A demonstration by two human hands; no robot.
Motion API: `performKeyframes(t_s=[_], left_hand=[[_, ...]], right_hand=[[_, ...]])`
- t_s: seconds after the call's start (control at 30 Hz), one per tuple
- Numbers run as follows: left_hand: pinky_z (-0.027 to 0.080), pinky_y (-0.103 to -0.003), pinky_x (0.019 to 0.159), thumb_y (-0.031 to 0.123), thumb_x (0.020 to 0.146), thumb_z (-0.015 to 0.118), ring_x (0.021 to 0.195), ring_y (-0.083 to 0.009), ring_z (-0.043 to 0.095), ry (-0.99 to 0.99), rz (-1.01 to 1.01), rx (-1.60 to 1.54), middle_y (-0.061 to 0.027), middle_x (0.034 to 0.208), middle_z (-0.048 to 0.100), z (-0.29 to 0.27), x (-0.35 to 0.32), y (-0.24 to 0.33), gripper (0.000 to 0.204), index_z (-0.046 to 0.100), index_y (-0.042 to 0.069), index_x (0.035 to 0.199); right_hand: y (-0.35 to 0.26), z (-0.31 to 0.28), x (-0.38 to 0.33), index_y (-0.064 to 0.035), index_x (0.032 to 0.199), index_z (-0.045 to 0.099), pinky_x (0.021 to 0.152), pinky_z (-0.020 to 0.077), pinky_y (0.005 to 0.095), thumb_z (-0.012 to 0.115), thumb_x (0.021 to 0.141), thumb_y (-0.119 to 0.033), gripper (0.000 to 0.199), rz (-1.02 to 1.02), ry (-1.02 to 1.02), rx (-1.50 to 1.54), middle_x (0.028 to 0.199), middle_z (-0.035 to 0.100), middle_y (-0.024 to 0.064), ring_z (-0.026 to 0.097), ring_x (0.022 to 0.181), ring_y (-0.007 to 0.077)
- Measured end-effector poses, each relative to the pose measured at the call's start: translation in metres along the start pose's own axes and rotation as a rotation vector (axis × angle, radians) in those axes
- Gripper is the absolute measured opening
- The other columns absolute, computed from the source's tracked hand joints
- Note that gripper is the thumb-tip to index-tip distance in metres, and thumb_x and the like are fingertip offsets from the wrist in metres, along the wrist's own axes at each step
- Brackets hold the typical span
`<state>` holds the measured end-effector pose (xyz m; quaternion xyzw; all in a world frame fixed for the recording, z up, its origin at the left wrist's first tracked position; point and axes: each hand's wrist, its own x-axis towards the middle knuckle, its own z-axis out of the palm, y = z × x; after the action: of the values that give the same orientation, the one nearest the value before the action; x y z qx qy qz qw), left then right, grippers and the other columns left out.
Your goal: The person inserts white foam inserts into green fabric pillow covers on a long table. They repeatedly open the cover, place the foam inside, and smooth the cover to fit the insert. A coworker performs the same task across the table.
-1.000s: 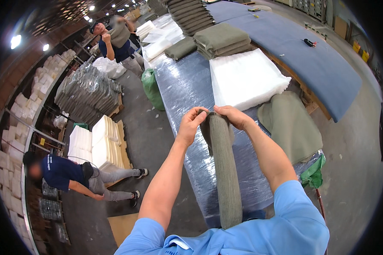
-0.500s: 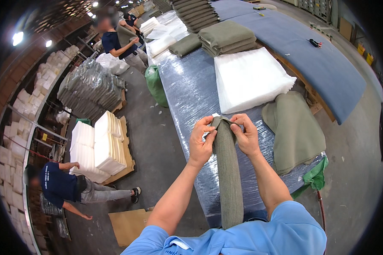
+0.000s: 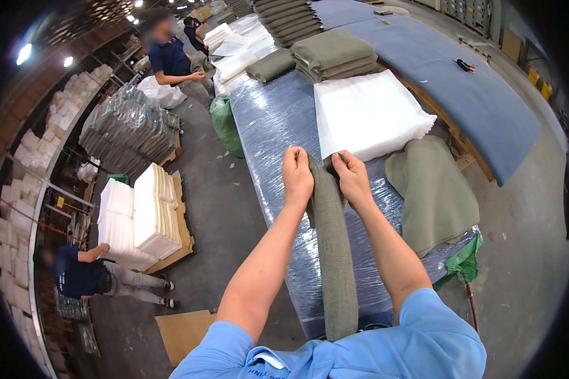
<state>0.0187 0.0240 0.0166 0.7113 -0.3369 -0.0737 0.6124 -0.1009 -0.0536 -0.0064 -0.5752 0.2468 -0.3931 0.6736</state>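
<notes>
Dark ceiling [image 3: 85, 28], bright lamps [image 3: 24, 54] (two glare at upper left), grey floor [image 3: 224, 208] with pale scraps [image 3: 232, 165], long storage rack [image 3: 50, 180] at left, film-wrapped surface [image 3: 275, 123], wide blue surface [image 3: 480, 120] alongside

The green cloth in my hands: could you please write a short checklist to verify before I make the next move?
1. Left hand grips far end of green cloth: ok.
2. Right hand grips the same end: ok.
3. Table free of other things: not ok; white stack and other cloth lie there.
4. Inside of green cloth: cannot tell; hidden.
</notes>
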Motion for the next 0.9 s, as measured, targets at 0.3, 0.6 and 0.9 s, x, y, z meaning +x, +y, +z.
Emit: performKeyframes(t_s=[0.3, 0.6, 0.9], left_hand=[[0.047, -0.039, 0.064, 0.023, 0.107, 0.054, 0.066, -0.0222, 0.057, -0.05, 0.163, 0.103, -0.0109, 0.073, 0.061, 0.013, 0.024, -0.015, 0.028, 0.058, 0.004, 0.087], [0.045, -0.045, 0.066, 0.028, 0.108, 0.039, 0.069, -0.0349, 0.057, 0.092, 0.298, 0.108, -0.0158, 0.075, 0.059, 0.033, 0.024, -0.032, 0.04, 0.057, 0.002, 0.083], [0.044, -0.042, 0.069, 0.027, 0.108, 0.037, 0.068, -0.0286, 0.055, 0.084, 0.235, 0.037, -0.0129, 0.075, 0.058, 0.044, 0.029, -0.038, 0.043, 0.059, 0.003, 0.08]], right_hand=[[-0.002, 0.001, 0.001, -0.0024, 0.089, 0.071, 0.064, 0.0451, 0.0276, 0.066, 0.103, -0.028, 0.03, 0.26, -0.095, 0.158, 0.076, 0.063, -0.0027, 0.054, 0.068, 0.0068], [0.013, -0.004, -0.004, -0.0021, 0.08, 0.066, 0.062, 0.0402, 0.028, 0.065, 0.103, -0.031, 0.037, 0.17, 0.022, 0.021, 0.071, 0.058, -0.0045, 0.048, 0.069, 0.0049], [0.008, -0.004, -0.004, 0.0006, 0.086, 0.068, 0.065, 0.0414, 0.0277, 0.065, 0.103, -0.028, 0.034, 0.157, 0.066, 0.019, 0.073, 0.057, -0.0044, 0.048, 0.072, 0.0055]])
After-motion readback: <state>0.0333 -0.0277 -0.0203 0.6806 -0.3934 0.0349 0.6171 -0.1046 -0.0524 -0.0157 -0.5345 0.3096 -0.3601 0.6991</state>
